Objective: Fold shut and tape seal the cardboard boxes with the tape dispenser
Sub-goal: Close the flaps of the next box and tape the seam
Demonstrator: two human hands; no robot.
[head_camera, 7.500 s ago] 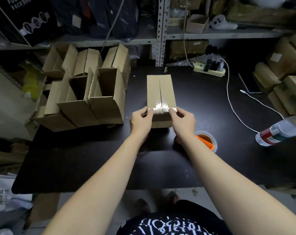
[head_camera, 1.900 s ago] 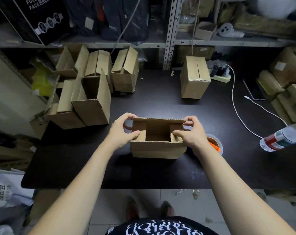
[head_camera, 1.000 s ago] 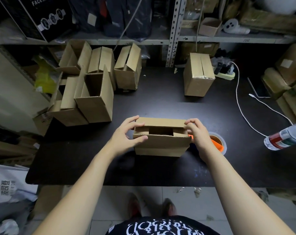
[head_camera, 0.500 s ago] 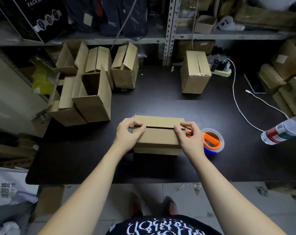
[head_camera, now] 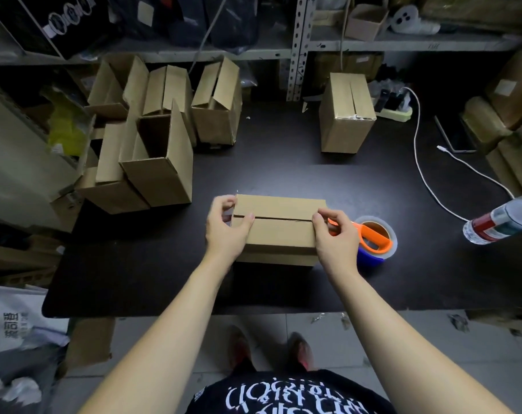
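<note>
A brown cardboard box point(head_camera: 279, 234) lies near the front of the black table point(head_camera: 253, 174), its two top flaps folded down and meeting in a seam. My left hand point(head_camera: 227, 231) grips the box's left end, thumb on top by the seam. My right hand point(head_camera: 336, 237) holds the right end, fingers curled over the edge. The tape dispenser point(head_camera: 374, 240), an orange handle on a roll of clear tape, sits on the table just right of my right hand. A sealed, taped box point(head_camera: 345, 115) stands at the back.
Several open boxes point(head_camera: 161, 135) crowd the table's left side. A white cable point(head_camera: 424, 174) runs across the right, with a power strip point(head_camera: 395, 110) behind it. A bottle point(head_camera: 501, 222) lies at the right edge. Metal shelving point(head_camera: 297, 46) rises behind.
The box's top flaps, open two seconds ago, now lie folded shut. In the last half second both hands stayed at the box ends, holding the flaps down.
</note>
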